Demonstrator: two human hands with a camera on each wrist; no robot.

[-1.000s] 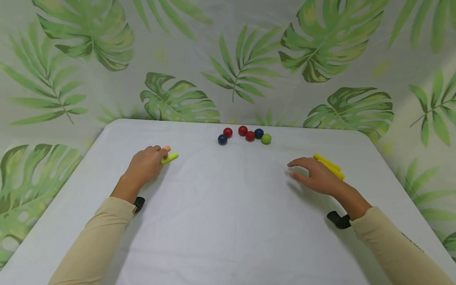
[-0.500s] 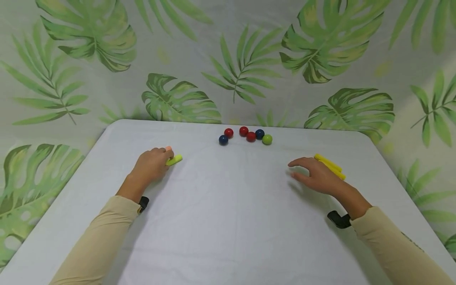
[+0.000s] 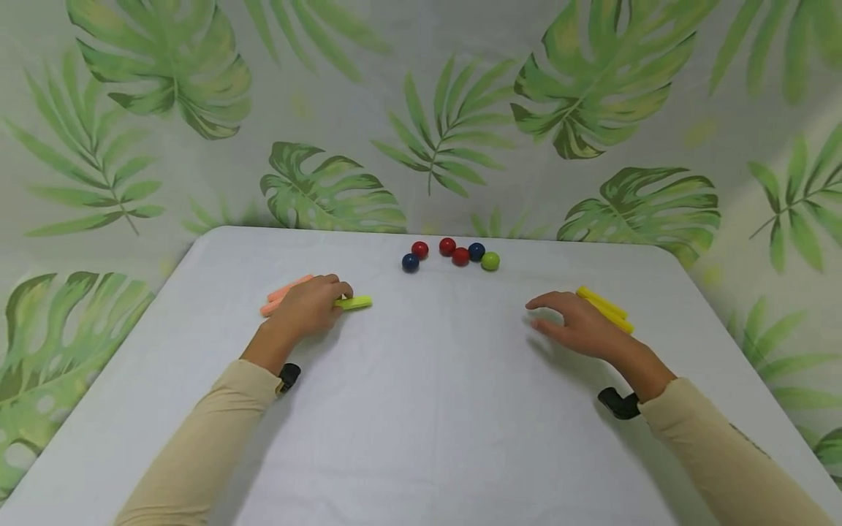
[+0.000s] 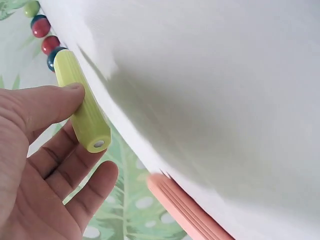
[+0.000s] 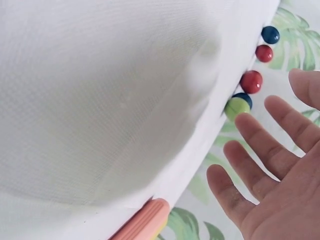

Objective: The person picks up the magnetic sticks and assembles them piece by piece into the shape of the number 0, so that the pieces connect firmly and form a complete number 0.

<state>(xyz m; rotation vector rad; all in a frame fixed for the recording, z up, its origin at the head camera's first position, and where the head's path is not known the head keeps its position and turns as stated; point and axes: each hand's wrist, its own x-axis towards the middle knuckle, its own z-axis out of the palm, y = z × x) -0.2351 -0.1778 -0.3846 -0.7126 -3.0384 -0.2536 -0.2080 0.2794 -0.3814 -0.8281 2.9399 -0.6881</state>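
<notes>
My left hand (image 3: 312, 303) pinches a short, ribbed yellow-green stick (image 4: 82, 102) between thumb and fingers, its free end pointing right in the head view. Two salmon-coloured sticks (image 3: 275, 301) lie on the table just left of that hand; one salmon stick (image 4: 182, 207) shows in the left wrist view. My right hand (image 3: 579, 325) is held over the table with fingers spread and nothing in them. Beside it lie two yellow sticks (image 3: 607, 307), partly hidden by the hand. The right wrist view shows a salmon-looking ribbed stick (image 5: 142, 220) with yellow behind it.
Toward the back edge of the white-covered table (image 3: 421, 409) sit several small balls: red (image 3: 460, 256), dark blue (image 3: 411, 262) and green (image 3: 490, 261). A leaf-patterned cloth (image 3: 434, 117) hangs behind the table.
My left hand has moved right with the yellow-green stick, away from the salmon sticks, which now show more fully. My right hand has stayed nearly still.
</notes>
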